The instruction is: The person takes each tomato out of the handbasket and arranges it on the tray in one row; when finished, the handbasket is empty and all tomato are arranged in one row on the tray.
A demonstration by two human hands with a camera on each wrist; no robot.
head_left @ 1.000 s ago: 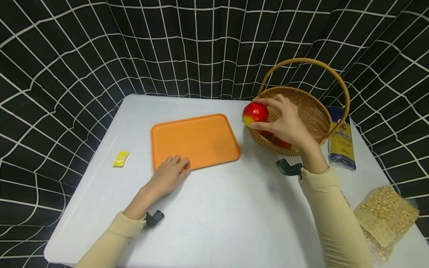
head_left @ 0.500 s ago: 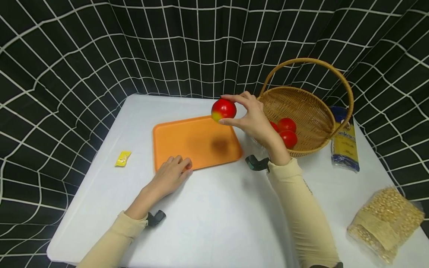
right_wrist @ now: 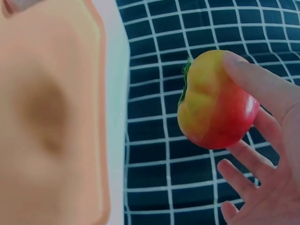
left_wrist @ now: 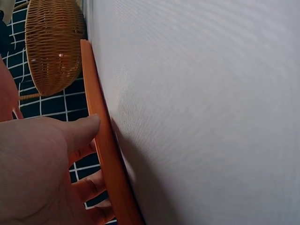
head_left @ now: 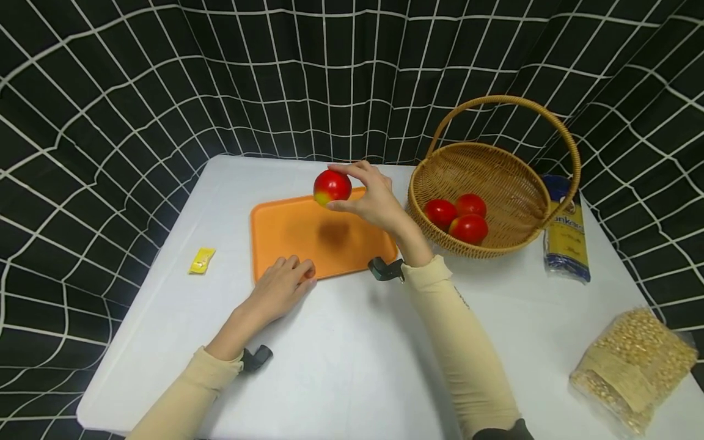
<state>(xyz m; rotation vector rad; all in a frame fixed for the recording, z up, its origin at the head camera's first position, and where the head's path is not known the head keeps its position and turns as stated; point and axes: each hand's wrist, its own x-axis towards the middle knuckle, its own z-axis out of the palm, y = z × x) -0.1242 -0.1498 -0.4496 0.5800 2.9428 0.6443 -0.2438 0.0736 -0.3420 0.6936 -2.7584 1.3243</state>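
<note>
My right hand (head_left: 378,200) pinches a red and yellow tomato (head_left: 332,186) between thumb and fingers, in the air above the orange tray (head_left: 286,223). Close up in the right wrist view, the tomato (right_wrist: 215,101) shows its yellow end and a green leafy stem. At the tray's near edge, my left hand (head_left: 280,290) holds the rim. The left wrist view has the left thumb (left_wrist: 84,129) on the outer wall of the tray (left_wrist: 110,154), with the fingers curled over to the other side. Several red tomatoes (head_left: 469,228) are in the wicker basket (head_left: 511,183) at right.
The basket's tall handle (head_left: 572,156) arches upward. Beside it lies a blue and yellow packet (head_left: 563,235). A bag of corn kernels (head_left: 635,363) sits at the near right, and a small yellow sachet (head_left: 201,260) at left. Black grid cloth (head_left: 308,79) surrounds the white table (head_left: 341,360).
My right hand has carried the tomato left from the basket to above the tray, uncovering the tomatoes in the basket. The left hand keeps its place on the tray's edge.
</note>
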